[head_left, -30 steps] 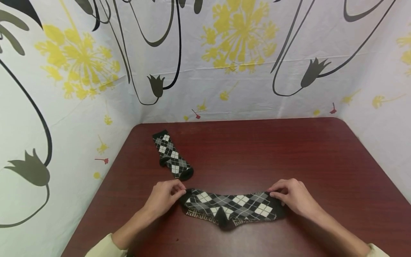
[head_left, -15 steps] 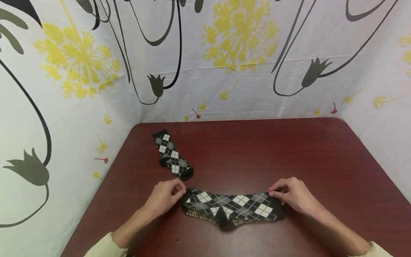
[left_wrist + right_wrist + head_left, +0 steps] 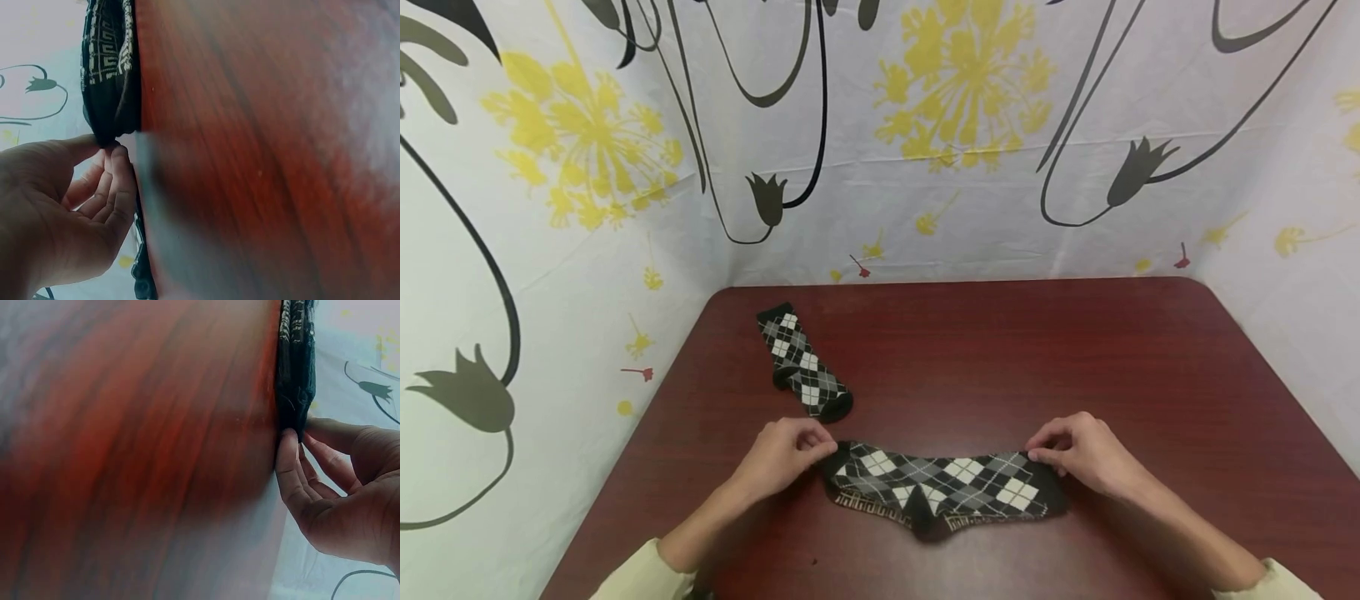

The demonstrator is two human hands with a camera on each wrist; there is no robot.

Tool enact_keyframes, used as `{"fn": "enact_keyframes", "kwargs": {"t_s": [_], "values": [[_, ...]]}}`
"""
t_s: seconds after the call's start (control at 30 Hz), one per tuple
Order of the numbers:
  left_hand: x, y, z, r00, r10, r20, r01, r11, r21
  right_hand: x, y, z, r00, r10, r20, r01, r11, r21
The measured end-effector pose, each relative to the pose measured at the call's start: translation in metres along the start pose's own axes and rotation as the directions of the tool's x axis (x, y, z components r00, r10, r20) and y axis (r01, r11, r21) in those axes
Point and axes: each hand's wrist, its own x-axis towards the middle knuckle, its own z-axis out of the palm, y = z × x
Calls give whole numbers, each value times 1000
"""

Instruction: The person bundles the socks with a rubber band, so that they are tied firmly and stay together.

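Observation:
An argyle sock [image 3: 940, 487] in black, grey and white lies stretched sideways near the front of the table, its black heel pointing toward me. At its left end my left hand [image 3: 782, 458] pinches the dark corner between thumb and fingertips. The far corner of the right end is pinched by my right hand [image 3: 1086, 454]. In the left wrist view the left hand [image 3: 75, 206] grips the sock's dark edge [image 3: 109, 115]. The right wrist view has the right hand [image 3: 350, 487] pinching the black end [image 3: 294, 394] of the layered fabric.
A second argyle sock [image 3: 805, 367] lies slanted on the dark red wooden table [image 3: 1037, 358], beyond my left hand. White cloth [image 3: 865, 200] printed with flowers hangs behind the table and along both sides.
Both hands keep their pinch on the sock, which stays nearly still. The whole view has shifted very slightly.

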Motion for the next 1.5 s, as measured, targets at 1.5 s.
{"fn": "enact_keyframes", "kwargs": {"t_s": [1.5], "values": [[49, -17, 1, 993, 9, -114, 7, 990, 142, 54, -51, 40, 978, -200, 57, 185, 963, 193]]}}
